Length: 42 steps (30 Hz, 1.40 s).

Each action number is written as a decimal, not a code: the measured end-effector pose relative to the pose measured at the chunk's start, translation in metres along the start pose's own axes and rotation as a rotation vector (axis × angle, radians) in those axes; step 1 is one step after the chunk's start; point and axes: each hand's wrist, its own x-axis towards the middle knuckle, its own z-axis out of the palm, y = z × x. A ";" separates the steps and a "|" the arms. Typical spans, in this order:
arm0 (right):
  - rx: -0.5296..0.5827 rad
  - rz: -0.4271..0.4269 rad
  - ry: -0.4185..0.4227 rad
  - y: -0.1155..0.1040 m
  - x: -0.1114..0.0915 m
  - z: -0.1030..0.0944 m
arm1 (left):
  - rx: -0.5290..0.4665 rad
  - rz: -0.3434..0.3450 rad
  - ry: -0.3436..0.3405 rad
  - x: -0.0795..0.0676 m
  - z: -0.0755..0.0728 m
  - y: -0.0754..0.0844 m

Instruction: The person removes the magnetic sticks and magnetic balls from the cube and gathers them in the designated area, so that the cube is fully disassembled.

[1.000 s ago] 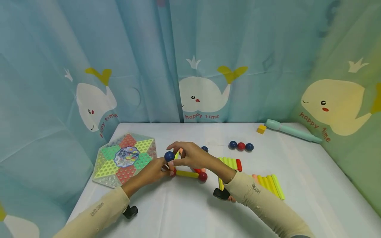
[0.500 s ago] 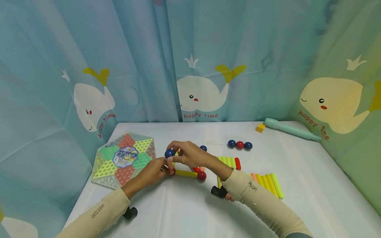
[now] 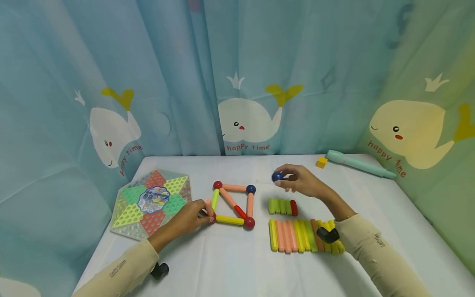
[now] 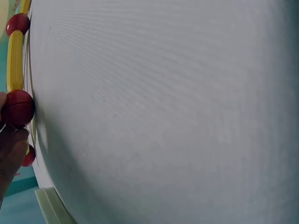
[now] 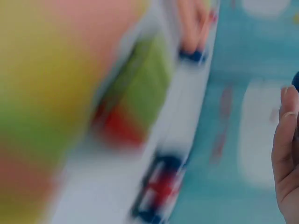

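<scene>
Mid-right: your right hand [image 3: 302,181] pinches a glossy dark-blue ball [image 3: 277,177] | mid-left, lower: your left hand [image 3: 189,218] grips a glossy red ball [image 4: 18,108] joined to a yellow ribbed stick [image 3: 230,220].

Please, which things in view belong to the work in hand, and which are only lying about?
Seemingly in the work:
rod-and-ball frame
red corner ball, pinched by the left hand
pink rod at that hand
blue ball, held by the right hand
short rods
long rods
spare balls

Seemingly lying about:
star-patterned board
yellow cube
teal pen-shaped object
</scene>
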 end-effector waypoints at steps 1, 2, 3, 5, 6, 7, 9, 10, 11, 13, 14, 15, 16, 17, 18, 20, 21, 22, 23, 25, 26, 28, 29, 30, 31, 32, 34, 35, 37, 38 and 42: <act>-0.018 0.023 0.026 0.012 -0.008 -0.011 | -0.001 -0.002 0.000 -0.001 0.000 -0.001; -0.040 0.048 0.047 0.023 -0.015 -0.021 | -0.003 -0.002 0.001 -0.001 0.000 -0.001; -0.063 0.070 0.062 0.035 -0.022 -0.030 | -0.003 -0.003 0.002 -0.002 0.000 -0.002; -0.122 0.112 0.070 0.053 -0.033 -0.045 | -0.001 -0.011 0.004 -0.002 -0.001 -0.003; -0.153 0.129 0.065 0.060 -0.039 -0.051 | 0.000 -0.013 0.003 -0.002 -0.001 -0.003; -0.182 0.144 0.062 0.068 -0.043 -0.057 | 0.001 -0.019 0.001 -0.001 0.000 -0.003; -0.231 0.165 0.061 0.081 -0.050 -0.067 | 0.001 -0.016 -0.003 0.000 0.000 -0.003; -0.249 0.172 0.062 0.086 -0.053 -0.071 | 0.000 -0.008 -0.005 0.001 0.001 -0.002; -0.264 0.179 0.064 0.092 -0.055 -0.074 | 0.001 0.005 -0.007 0.002 0.001 -0.002; -0.290 0.196 0.071 0.103 -0.058 -0.080 | -0.008 0.030 -0.013 0.004 0.002 -0.002; -0.300 0.207 0.070 0.108 -0.058 -0.081 | -0.016 0.042 -0.015 0.005 0.002 -0.002; -0.313 0.222 0.065 0.112 -0.058 -0.082 | -0.020 0.051 -0.018 0.005 0.002 -0.002; -0.326 0.238 0.057 0.116 -0.057 -0.083 | -0.026 0.058 -0.021 0.006 0.002 -0.002; -0.338 0.255 0.049 0.119 -0.056 -0.083 | -0.031 0.062 -0.026 0.006 0.002 -0.002; -0.348 0.270 0.040 0.122 -0.055 -0.083 | -0.036 0.063 -0.029 0.006 0.002 -0.002; -0.363 0.297 0.030 0.126 -0.051 -0.082 | -0.037 0.059 -0.032 0.005 0.003 -0.003; -0.369 0.308 0.026 0.127 -0.049 -0.081 | -0.035 0.056 -0.034 0.005 0.003 -0.004; -0.372 0.314 0.021 0.128 -0.047 -0.081 | -0.036 0.052 -0.036 0.005 0.003 -0.004; -0.377 0.322 0.015 0.128 -0.044 -0.080 | -0.036 0.046 -0.038 0.005 0.003 -0.004; -0.397 0.336 0.005 0.128 -0.040 -0.079 | -0.032 0.037 -0.041 0.004 0.003 -0.005; -0.409 0.340 -0.001 0.127 -0.039 -0.079 | -0.031 0.033 -0.042 0.004 0.003 -0.005; -0.431 0.347 -0.012 0.127 -0.036 -0.079 | -0.026 0.026 -0.040 0.004 0.003 -0.005; -0.442 0.349 -0.017 0.127 -0.035 -0.079 | -0.023 0.023 -0.038 0.004 0.003 -0.005; -0.448 0.350 -0.020 0.126 -0.034 -0.079 | -0.019 0.019 -0.035 0.004 0.003 -0.005; -0.450 0.351 -0.022 0.126 -0.033 -0.078 | -0.014 0.014 -0.033 0.004 0.002 -0.005; -0.451 0.352 -0.026 0.126 -0.032 -0.078 | -0.013 0.010 -0.031 0.004 0.002 -0.005; -0.449 0.358 -0.035 0.125 -0.031 -0.078 | -0.011 -0.001 -0.030 0.004 0.002 -0.005; -0.449 0.364 -0.038 0.125 -0.031 -0.078 | -0.007 -0.006 -0.030 0.003 0.001 -0.005; -0.454 0.375 -0.042 0.125 -0.030 -0.078 | -0.006 -0.010 -0.033 0.003 0.001 -0.006; -0.458 0.380 -0.042 0.126 -0.029 -0.078 | -0.008 -0.009 -0.035 0.003 0.001 -0.006; -0.472 0.386 -0.029 0.127 -0.033 -0.078 | -0.014 -0.007 -0.046 0.003 0.000 -0.006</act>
